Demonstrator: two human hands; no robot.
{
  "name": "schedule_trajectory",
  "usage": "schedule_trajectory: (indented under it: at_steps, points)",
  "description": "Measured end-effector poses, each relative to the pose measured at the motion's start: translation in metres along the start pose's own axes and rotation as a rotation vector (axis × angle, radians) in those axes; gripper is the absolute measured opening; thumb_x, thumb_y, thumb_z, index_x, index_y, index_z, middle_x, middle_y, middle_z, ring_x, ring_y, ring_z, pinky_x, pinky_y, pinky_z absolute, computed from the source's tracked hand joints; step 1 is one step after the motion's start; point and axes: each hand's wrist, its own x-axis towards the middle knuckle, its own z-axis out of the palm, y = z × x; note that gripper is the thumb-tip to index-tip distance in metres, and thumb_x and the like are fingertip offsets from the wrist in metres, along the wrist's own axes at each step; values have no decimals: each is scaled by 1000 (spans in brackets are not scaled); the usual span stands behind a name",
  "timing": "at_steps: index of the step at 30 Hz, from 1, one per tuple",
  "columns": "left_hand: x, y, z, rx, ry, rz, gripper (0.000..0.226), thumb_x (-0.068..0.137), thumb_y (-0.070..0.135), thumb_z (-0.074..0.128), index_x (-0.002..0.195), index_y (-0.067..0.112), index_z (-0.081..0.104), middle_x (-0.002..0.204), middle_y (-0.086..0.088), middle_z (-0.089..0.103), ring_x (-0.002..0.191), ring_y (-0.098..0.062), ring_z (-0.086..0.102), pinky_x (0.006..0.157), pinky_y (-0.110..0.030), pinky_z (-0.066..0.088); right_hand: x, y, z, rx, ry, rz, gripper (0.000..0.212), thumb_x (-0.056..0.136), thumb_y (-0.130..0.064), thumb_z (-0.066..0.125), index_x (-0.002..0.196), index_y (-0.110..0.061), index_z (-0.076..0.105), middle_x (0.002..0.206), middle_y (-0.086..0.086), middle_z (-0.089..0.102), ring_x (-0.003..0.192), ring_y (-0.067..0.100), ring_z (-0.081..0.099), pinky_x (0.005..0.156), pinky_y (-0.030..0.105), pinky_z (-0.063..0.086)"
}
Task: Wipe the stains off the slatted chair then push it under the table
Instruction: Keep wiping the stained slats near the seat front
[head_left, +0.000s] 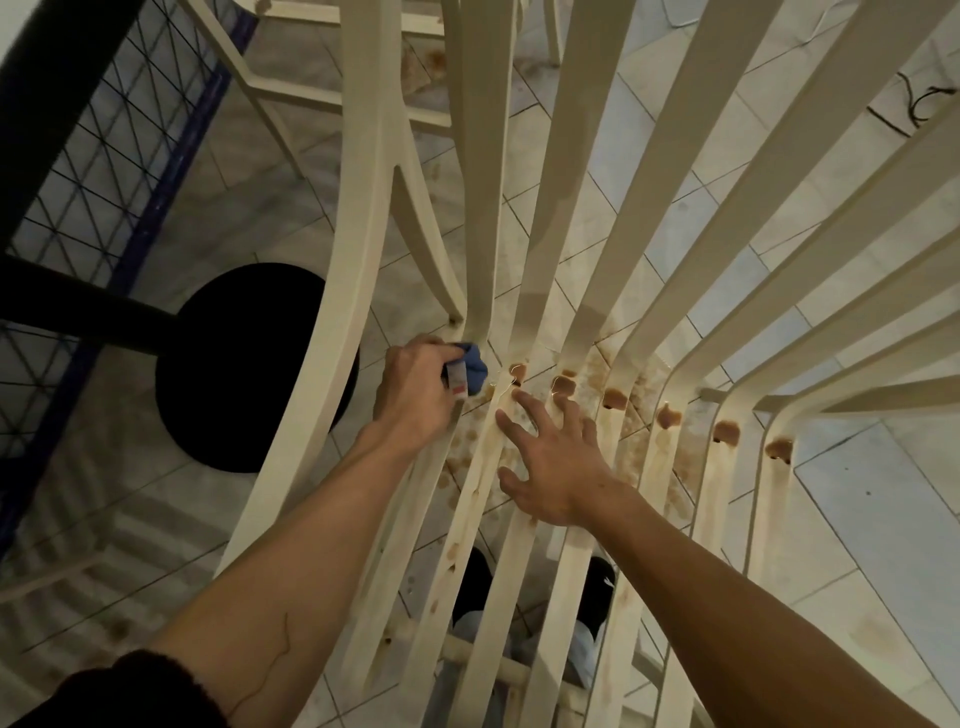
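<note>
Head view: the cream plastic slatted chair (337, 322) fills the centre, with glossy brown stains (669, 417) at its slat bend. The left hand (415, 395) grips a bunched blue cloth (474, 366); the right hand (558, 467) rests spread on the slats.

Floor (857, 519): pale square tiles with dark grout lines, laid on a diagonal across the view.
Slatted chair (327, 364): cream, stands on the tiles in the middle; the floor shows through the gaps between its slats.
Floor stains (592, 369): brown blotches on the tiles under the seat, with another patch far off at the top centre.
Round base (249, 374): black disc flat on the tiles, left of the chair.
Shoes (472, 587): a dark pair on the tiles, near, under the seat.
Cable (919, 101): thin, dark, loose on the tiles, far right.
Second chair (270, 88): cream legs, far left.
</note>
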Motion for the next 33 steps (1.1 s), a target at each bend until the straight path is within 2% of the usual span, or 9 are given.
schedule_trajectory:
  at_steps: [3,7,14,17,20,23,27,30,33]
  points:
    - [24,9,-3,-60,91,27,38,81,-7,58,113,10,70,124,-15,60,116,-35,53,97,-41,43,0,1,0,5,-2,-2,70,96,-53,41,155,-32,9,162,-4,-8,146,39,-10,116,63,7]
    - [37,8,5,-56,58,38,38,80,-7,58,112,10,71,127,-12,60,119,-34,52,100,-44,43,-1,0,2,5,6,4,70,96,-54,40,155,-32,9,162,-5,-9,146,39,-11,117,62,8]
    - [6,0,11,-29,-28,14,37,84,-2,60,119,8,68,123,-11,63,115,-28,57,95,-23,42,-1,-2,2,16,7,10,71,95,-53,41,155,-32,10,162,-5,-8,146,39,-11,117,62,7]
    - [12,-2,11,-11,-71,-15,32,84,8,62,112,20,71,116,-6,63,111,-29,56,95,-39,50,0,-1,3,18,11,9,71,95,-53,42,155,-32,10,162,-5,-8,146,39,-11,117,63,8]
    - [27,9,10,-54,52,3,30,86,6,62,112,17,71,118,-8,63,110,-32,55,90,-44,52,-1,0,4,8,15,6,70,96,-53,41,155,-32,9,162,-5,-8,146,39,-11,116,63,9]
    - [36,14,13,-46,100,-6,35,86,4,63,120,14,67,122,-9,61,114,-31,52,93,-41,50,0,0,4,3,11,11,71,96,-53,41,155,-32,8,162,-5,-9,146,40,-10,116,63,9]
    - [20,-2,23,-26,10,12,32,88,14,61,119,19,67,121,-6,62,109,-28,57,91,-39,52,0,0,4,9,8,15,71,96,-53,41,155,-32,9,162,-5,-9,146,40,-11,116,63,9]
    - [7,-11,29,121,-31,-1,36,87,12,62,121,22,66,125,0,61,110,-27,52,91,-35,49,-1,-1,4,11,7,12,70,96,-53,41,155,-32,9,162,-6,-9,146,40,-11,116,63,8]
    - [4,-12,28,201,-63,4,33,85,14,63,116,27,67,118,2,62,105,-26,55,86,-34,49,0,-1,4,16,13,10,69,96,-52,41,155,-33,10,162,-6,-8,146,40,-11,116,63,8]
